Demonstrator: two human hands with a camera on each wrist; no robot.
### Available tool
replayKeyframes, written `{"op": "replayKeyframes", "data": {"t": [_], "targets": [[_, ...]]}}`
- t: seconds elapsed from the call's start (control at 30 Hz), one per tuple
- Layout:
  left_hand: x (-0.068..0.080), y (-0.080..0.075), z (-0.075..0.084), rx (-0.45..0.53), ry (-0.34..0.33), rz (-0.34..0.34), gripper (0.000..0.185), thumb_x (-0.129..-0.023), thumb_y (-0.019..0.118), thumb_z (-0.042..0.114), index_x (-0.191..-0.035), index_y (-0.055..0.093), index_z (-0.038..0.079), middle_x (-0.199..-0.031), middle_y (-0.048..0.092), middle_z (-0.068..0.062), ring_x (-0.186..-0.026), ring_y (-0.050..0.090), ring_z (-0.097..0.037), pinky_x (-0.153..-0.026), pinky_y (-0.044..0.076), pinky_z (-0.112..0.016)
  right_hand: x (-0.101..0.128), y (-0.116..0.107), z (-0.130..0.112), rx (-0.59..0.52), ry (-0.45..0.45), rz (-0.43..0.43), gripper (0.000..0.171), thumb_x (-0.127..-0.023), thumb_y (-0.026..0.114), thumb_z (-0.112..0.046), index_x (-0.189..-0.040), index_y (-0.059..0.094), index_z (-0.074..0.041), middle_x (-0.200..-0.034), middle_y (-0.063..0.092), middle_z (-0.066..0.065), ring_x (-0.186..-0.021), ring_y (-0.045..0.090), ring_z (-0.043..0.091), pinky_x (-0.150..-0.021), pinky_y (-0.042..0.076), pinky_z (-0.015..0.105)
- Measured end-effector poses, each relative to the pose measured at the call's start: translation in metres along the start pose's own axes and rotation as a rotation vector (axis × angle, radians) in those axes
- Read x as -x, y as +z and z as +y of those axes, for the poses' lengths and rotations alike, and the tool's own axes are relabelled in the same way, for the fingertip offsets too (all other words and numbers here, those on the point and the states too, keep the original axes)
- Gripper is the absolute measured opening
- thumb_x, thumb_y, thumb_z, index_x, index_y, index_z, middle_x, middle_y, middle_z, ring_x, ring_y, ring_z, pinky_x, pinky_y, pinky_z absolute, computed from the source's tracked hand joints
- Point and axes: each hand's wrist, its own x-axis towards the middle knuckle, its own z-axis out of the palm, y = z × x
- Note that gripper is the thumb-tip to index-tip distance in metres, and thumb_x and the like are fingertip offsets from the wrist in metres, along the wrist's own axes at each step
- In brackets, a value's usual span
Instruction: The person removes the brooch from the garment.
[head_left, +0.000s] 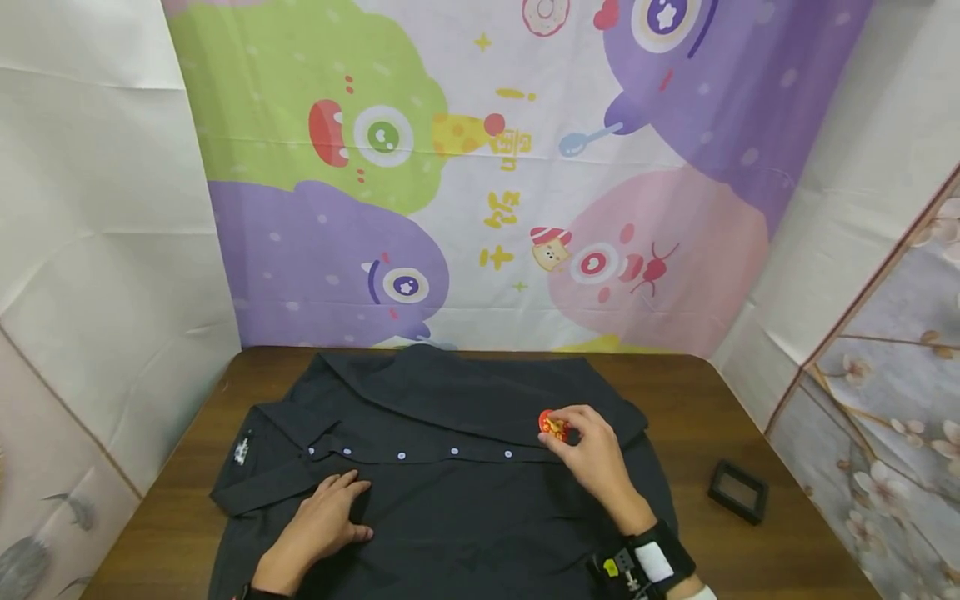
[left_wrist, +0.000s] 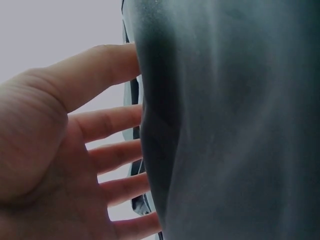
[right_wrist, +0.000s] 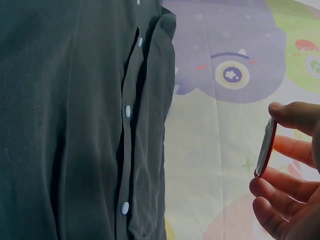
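Observation:
A dark button-up shirt (head_left: 450,521) lies spread on the table, its collar to the left and its row of pale buttons (head_left: 401,456) running across. My right hand (head_left: 596,462) pinches a small round red-and-gold disc (head_left: 553,426) above the right part of the shirt. In the right wrist view the disc (right_wrist: 265,147) shows edge-on between thumb and fingers, grey on one side and red along the rim, apart from the cloth. My left hand (head_left: 322,521) rests on the shirt below the collar, fingers spread, as the left wrist view also shows; it holds nothing.
A small black rectangular frame (head_left: 738,510) lies on the brown wooden table (head_left: 795,550) to the right of the shirt. A cartoon-printed cloth (head_left: 480,308) hangs behind the table's far edge. A strap with a device (head_left: 648,562) is on my right wrist.

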Motion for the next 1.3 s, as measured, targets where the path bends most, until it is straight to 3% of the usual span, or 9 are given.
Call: {"op": "replayKeyframes", "data": {"t": [0.43,1.3], "targets": [[0.001,-0.003,0.0,0.026,-0.012,-0.002,0.066,-0.071,0.085,0.026,-0.128,0.06,0.003,-0.144,0.047,-0.025,-0.133,0.04,-0.047,-0.097,0.036,-0.07,-0.004,-0.011,0.005,0.019,0.063,-0.011,0.031,-0.074,0.085,-0.018,-0.101,0.075,-0.008,-0.102,0.068,0.01,-0.086,0.062,0.02,-0.071,0.053,0.033],[0.002,-0.003,-0.001,0.016,0.007,0.026,0.063,-0.069,0.086,0.025,-0.124,0.062,0.003,-0.14,0.05,-0.024,-0.131,0.043,-0.046,-0.096,0.037,-0.071,-0.001,-0.025,0.025,0.04,0.083,0.048,0.034,-0.072,0.086,-0.015,-0.102,0.074,-0.003,-0.1,0.068,0.014,-0.084,0.065,0.024,-0.069,0.052,0.032]]}}
